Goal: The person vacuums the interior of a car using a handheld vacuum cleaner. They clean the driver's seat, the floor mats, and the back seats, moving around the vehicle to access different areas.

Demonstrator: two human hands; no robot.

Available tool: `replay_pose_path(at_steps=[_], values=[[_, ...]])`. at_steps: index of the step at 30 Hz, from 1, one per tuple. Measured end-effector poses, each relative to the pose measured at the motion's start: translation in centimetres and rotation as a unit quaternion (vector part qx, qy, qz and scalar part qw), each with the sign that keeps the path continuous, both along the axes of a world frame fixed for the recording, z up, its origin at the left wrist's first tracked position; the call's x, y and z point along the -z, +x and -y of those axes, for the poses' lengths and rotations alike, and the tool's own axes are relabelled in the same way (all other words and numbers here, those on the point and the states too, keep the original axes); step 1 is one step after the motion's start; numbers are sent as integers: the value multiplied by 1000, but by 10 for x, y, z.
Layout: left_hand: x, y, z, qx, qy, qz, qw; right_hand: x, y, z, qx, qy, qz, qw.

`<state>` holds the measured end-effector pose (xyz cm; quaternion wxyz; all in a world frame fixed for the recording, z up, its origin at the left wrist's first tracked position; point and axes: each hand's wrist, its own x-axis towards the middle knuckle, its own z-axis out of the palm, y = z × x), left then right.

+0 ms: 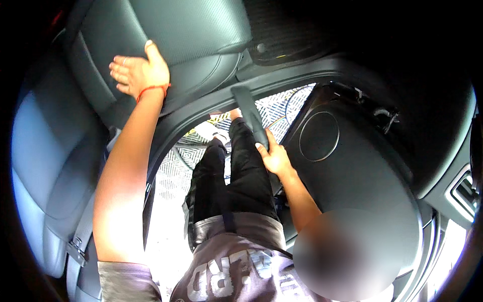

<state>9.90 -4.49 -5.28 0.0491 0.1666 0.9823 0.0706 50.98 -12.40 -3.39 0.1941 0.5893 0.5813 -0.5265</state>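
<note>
My left hand (141, 73), wearing a ring and a red cord bracelet, is over the dark car seat cushion (185, 30), its fingers held out and nothing in its grasp. Whether the hand touches the seat cannot be told. My right hand (277, 156) is closed around the near end of a long, dark, flat tool (249, 109) that looks like a vacuum nozzle. The tool's far end lies at the door sill (203, 104), on or just above it. Part of the grip is hidden behind the fingers.
An open car door with a round speaker cover (319, 136) stands at the right. The seat backrest and a seat belt buckle (77, 253) are at the left. Beyond the sill, my legs stand on patterned flooring (171, 177). A dark floor mat (279, 41) lies inside the car.
</note>
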Motion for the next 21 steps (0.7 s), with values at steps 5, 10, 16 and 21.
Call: replay_pose_path(at_steps=[5,10,16,21], values=[[5,-9,3,-19,52,-2,998,16,-83,-8,-197,-59,-40,978],[-40,-19,55,17,350,146,925,29,-111,-24,-248,-22,-39,968],[-94,104,287,32,461,397,793,54,21,-41,-31,59,-12,998],[-34,180,569,-36,363,378,851,19,-6,11,246,-100,-69,962]])
